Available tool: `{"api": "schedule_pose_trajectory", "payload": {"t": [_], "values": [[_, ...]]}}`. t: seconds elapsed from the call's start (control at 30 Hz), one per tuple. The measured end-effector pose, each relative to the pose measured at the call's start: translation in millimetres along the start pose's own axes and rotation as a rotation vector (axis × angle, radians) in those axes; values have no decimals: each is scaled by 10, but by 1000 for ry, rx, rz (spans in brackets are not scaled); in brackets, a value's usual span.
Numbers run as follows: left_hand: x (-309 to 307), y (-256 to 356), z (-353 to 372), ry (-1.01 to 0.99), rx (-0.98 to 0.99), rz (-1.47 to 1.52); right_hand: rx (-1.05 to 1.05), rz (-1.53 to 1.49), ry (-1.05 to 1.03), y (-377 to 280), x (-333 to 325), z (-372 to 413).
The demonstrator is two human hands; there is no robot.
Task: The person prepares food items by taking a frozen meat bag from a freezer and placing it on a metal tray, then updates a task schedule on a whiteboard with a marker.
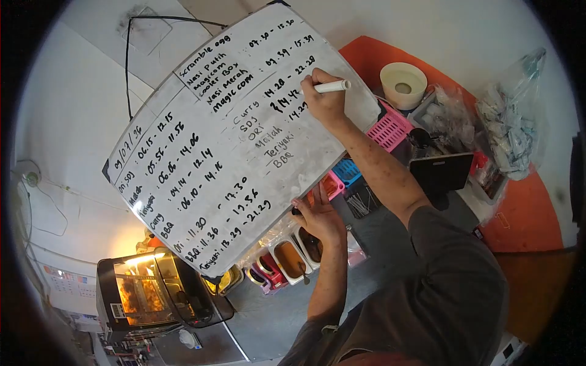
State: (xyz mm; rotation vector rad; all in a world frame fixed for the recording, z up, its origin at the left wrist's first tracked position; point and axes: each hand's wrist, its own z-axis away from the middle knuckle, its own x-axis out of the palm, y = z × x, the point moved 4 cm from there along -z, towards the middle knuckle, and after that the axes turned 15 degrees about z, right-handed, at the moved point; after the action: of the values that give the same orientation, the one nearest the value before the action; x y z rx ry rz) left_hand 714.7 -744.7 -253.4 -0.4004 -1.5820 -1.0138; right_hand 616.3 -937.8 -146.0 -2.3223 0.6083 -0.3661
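Note:
A white marker [333,86] is gripped in my right hand [325,105], its tip at the whiteboard [244,165] beside a column of handwritten times. Black handwriting, with food names such as Curry, Teriyaki and BBQ next to times, covers much of the board. The board hangs tilted in view from a black cord [127,67]. At its lower edge is my left hand [322,221], palm partly turned up, some fingers stretched along the edge. A small black piece [296,211] shows at its thumb and fingertips; whether it is a marker cap I cannot make out.
Below the board, a grey counter [262,323] bears sauce containers [289,261] and a lit glass food warmer [143,293]. At right are a pink basket [389,130], a blue basket [348,171], a dark tablet screen [441,173], a white bowl [403,85] and a plastic bag [510,125].

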Motion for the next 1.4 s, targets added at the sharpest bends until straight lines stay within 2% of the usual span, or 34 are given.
{"api": "schedule_pose_trajectory", "payload": {"t": [0.13,0.2,0.33,0.4,0.47,0.53,0.57,0.6,0.63,0.67,0.7,0.73,0.77,0.8,0.87,0.9,0.93,1.0,1.03,1.1,1.13,1.2,1.4], "values": [[11,-4,2,1,-21,2,-25,56,-39,-5,-20,-11],[10,5,-2,-22,-18,6,73,-49,103,-28,-80,-26],[-42,-16,-12,-8,-8,2,27,80,109,9,-82,-36],[-24,10,-17,-29,18,23,-50,107,389,-62,-354,-4],[-35,18,19,34,-14,26,229,-94,340,-44,-597,128],[-79,26,-4,7,-19,48,-28,-55,353,-167,-974,283],[-91,28,-15,-24,-38,55,5,-8,371,-306,-1155,448],[-94,50,-9,-20,5,78,-91,40,330,-466,-1364,613],[-102,46,-6,6,-23,60,-72,172,189,-606,-1552,858],[-125,58,-6,37,-39,42,-295,294,24,-618,-1757,1094],[-151,67,5,46,-31,21,-429,419,-65,-691,-1919,1342],[-372,6,-92,72,-16,-134,-421,513,-267,-641,-2104,1604],[-480,-53,-141,80,8,-166,-422,606,-471,-584,-2304,1881],[-541,-134,-169,70,11,-123,-505,551,-522,-309,-2508,2243],[-616,-304,-271,22,-10,4,-439,560,-1075,133,-3003,2807],[-650,-348,-359,2,-19,78,-341,761,-1368,502,-3271,3085],[-418,-164,-225,44,23,-37,-304,909,-1532,662,-3446,3187],[-224,-54,-57,123,-8,96,-321,1041,-1663,723,-3526,3301],[-222,30,-89,140,39,106,-332,1086,-1680,717,-3524,3347],[-210,-45,-70,171,-121,50,-340,1137,-1692,711,-3513,3365],[-215,-59,-54,178,-112,53,-350,1147,-1699,733,-3508,3373],[-178,-22,-84,109,-100,80,-359,1164,-1705,774,-3511,3374],[-24,56,-80,105,-103,48,-379,1192,-1729,908,-3608,3340]]}}
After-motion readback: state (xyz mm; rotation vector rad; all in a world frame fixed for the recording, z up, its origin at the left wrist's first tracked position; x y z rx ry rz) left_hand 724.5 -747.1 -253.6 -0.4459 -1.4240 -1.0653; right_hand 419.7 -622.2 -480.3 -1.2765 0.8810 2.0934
